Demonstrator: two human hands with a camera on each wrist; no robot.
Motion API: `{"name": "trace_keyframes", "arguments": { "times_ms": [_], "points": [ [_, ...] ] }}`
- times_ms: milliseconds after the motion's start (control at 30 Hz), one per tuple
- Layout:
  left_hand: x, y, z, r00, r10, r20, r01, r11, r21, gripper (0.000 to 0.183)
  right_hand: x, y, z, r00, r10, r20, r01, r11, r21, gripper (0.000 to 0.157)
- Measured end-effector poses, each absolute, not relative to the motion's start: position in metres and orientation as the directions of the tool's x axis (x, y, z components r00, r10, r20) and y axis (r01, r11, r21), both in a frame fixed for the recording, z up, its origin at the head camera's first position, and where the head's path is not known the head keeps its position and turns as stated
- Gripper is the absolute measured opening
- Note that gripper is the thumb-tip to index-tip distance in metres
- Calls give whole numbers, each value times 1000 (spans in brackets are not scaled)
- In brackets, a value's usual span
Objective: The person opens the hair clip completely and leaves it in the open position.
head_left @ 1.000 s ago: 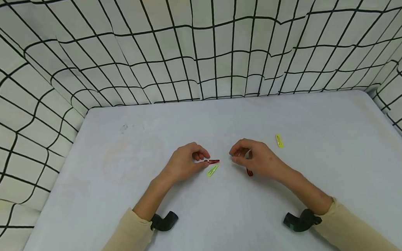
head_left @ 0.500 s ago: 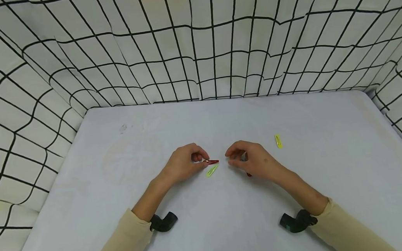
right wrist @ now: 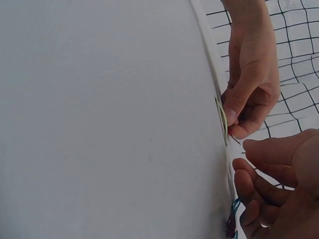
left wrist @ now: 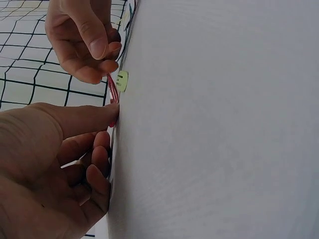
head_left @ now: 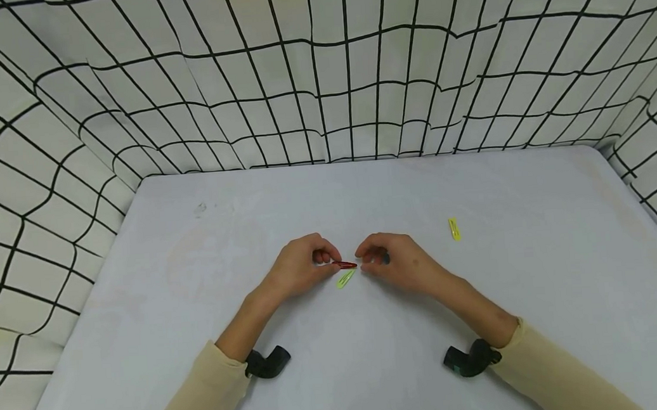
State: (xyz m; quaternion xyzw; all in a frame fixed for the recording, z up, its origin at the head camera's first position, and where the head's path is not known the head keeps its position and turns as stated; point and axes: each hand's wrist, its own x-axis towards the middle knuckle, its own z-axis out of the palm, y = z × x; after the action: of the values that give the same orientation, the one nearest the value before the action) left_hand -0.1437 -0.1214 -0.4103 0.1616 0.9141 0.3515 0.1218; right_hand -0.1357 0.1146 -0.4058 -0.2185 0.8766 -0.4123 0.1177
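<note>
In the head view my left hand [head_left: 304,267] pinches a red snap hair clip [head_left: 347,265] between thumb and index finger, its free end pointing right. A light green hair clip [head_left: 345,279] lies on the table just below it. My right hand [head_left: 401,262] is at the clip's free end, thumb and index finger apart with a small gap to the tip in the right wrist view. Past the right fingers, that view shows a dark red and blue piece [right wrist: 232,219], hard to make out. Under the right hand a dark bluish bit [head_left: 386,258] shows.
A yellow hair clip [head_left: 455,229] lies farther back on the white table [head_left: 340,369], right of the right hand. Walls with a black grid [head_left: 349,95] rise behind and beside the table. A dark wrist camera [head_left: 268,363] hangs at the left sleeve.
My right hand has moved left to the red clip's free end, covering the other red clip seen beneath it earlier. My left hand keeps its pinch and has hardly moved.
</note>
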Motion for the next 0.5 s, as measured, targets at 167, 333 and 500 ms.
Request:
{"name": "trace_keyframes", "arguments": {
  "times_ms": [167, 333, 500],
  "points": [
    [-144, -121, -410, -921, 374, -111, 202, 699, 686, 10, -137, 107, -407, -877, -477, -55, -263, 574, -775, 17],
    [-143, -121, -410, -922, 374, -106, 202, 695, 690, 9, -137, 101, -410, -881, -468, -76, -241, 580, -778, 16],
    [-142, -121, -410, -921, 375, -99, 208, 693, 690, 9, -136, 96, -410, -885, -457, -87, -225, 585, -779, 15]
  ]
}}
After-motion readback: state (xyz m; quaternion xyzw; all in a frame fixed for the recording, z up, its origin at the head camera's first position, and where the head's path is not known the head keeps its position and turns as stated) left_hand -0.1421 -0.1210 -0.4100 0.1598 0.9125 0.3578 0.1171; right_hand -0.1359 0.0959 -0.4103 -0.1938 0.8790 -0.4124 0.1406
